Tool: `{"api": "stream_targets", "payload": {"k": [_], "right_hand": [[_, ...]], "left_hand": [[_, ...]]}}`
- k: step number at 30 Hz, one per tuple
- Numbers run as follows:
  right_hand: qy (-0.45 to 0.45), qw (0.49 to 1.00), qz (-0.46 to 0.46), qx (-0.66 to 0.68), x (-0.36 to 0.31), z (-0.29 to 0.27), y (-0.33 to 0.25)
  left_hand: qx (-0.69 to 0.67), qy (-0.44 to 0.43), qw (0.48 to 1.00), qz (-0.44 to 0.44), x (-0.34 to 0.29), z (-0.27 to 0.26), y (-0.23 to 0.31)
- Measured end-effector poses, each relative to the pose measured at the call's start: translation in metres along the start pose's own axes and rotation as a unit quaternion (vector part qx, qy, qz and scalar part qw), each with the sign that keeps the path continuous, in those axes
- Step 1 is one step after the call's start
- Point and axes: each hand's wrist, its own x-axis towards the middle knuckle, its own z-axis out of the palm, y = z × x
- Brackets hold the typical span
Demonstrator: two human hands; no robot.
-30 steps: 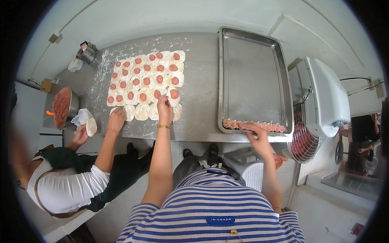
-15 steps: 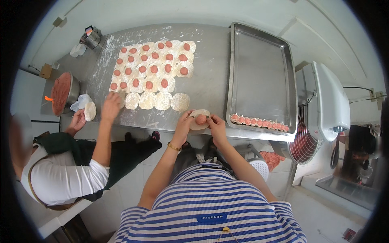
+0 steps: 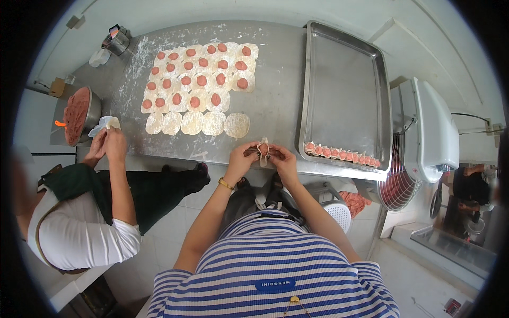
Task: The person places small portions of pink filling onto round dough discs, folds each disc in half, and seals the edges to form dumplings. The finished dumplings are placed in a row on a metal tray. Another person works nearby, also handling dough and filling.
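Pinches a folded wrapper [image 3: 264, 161] with pink filling [image 3: 264, 148] showing, between the fingertips of the left hand [image 3: 242, 157] and right hand [image 3: 284, 162], with both curled nearly closed, one at either side, at the edge of the steel table [image 3: 281, 100]. Just beyond and left of the left hand, has bare wrappers [image 3: 192, 123], then topped wrappers [image 3: 202, 80]. To the right of the right hand, has a tray [image 3: 347, 85] with filled pieces [image 3: 343, 155] lined along the end nearest that hand. Well left of the left hand, has a co-worker's hands [image 3: 108, 143] beside a bowl [image 3: 96, 114].
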Motion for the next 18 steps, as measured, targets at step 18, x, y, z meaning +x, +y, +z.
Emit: {"api": "stream_targets", "payload": {"k": [18], "right_hand": [[0.002,0.996,0.002,-0.084,-0.003,-0.014,-0.015]], "left_hand": [[-0.102,0.027,0.991,0.082,-0.027,0.017,0.020]]}}
